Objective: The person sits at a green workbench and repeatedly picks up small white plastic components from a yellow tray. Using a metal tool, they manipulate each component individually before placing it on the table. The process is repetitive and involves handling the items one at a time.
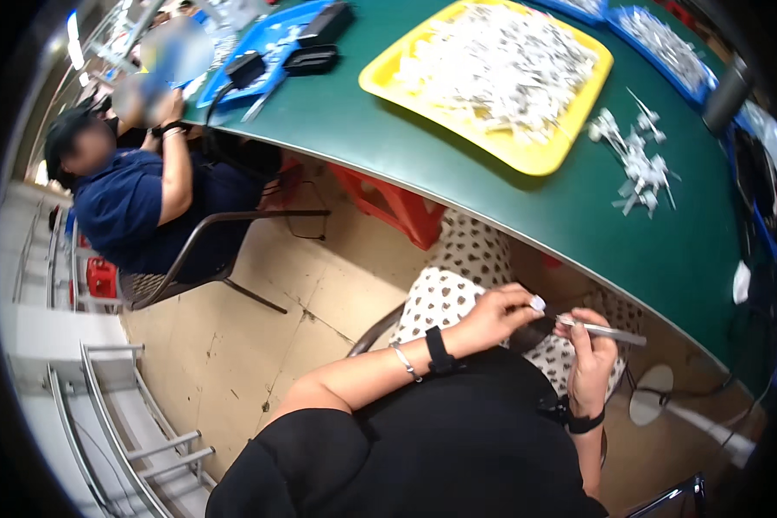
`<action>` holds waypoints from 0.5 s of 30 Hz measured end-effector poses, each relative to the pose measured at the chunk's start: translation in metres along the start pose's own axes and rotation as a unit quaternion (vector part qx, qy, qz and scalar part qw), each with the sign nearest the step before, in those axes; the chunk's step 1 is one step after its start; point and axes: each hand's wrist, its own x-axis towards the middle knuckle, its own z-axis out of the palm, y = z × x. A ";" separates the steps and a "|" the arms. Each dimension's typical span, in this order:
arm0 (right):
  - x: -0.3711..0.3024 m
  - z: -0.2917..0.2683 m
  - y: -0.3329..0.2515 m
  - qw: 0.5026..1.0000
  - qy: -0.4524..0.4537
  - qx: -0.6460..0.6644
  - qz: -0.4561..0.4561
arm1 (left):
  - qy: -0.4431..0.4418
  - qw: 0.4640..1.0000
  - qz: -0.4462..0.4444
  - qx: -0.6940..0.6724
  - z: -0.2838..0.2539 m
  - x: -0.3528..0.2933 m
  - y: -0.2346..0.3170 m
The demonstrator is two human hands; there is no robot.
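Note:
Over my lap, my left hand [502, 312] pinches a small white part [538, 304] between its fingertips. My right hand [590, 356] grips a slim silver tool that looks like tweezers [615, 331]. Its narrow end points toward the left hand, a short gap from the white part. The part's exact kind is too small to make out. Both hands are below and in front of the near edge of the green table [423, 160]. On the tabletop, a yellow tray [540, 162] holds a heap of small white pieces, and a loose cluster of similar pieces [641, 168] lies to its right.
Blue trays [224, 93] of small parts stand at the far left and far right. A dark cylinder [727, 95] is near the right edge. At left a co-worker [129, 194] sits on a chair [190, 250]. A red stool [388, 207] is under the table.

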 end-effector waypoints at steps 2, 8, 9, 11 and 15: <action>0.000 -0.001 -0.002 0.999 0.004 0.037 -0.017 | 0.010 1.000 0.003 0.010 0.003 -0.001 0.006; -0.002 -0.001 -0.004 0.997 0.001 0.055 -0.045 | 0.003 0.998 0.027 0.049 0.012 0.004 0.023; -0.003 -0.002 -0.004 0.998 0.007 0.044 -0.047 | 0.000 0.998 0.031 0.052 0.015 0.005 0.022; -0.004 0.001 -0.005 0.999 0.004 0.022 -0.050 | 0.009 0.997 0.039 0.063 0.016 0.003 0.023; -0.004 0.003 -0.001 0.998 0.003 -0.005 -0.067 | -0.024 0.997 0.045 0.065 0.019 0.003 0.025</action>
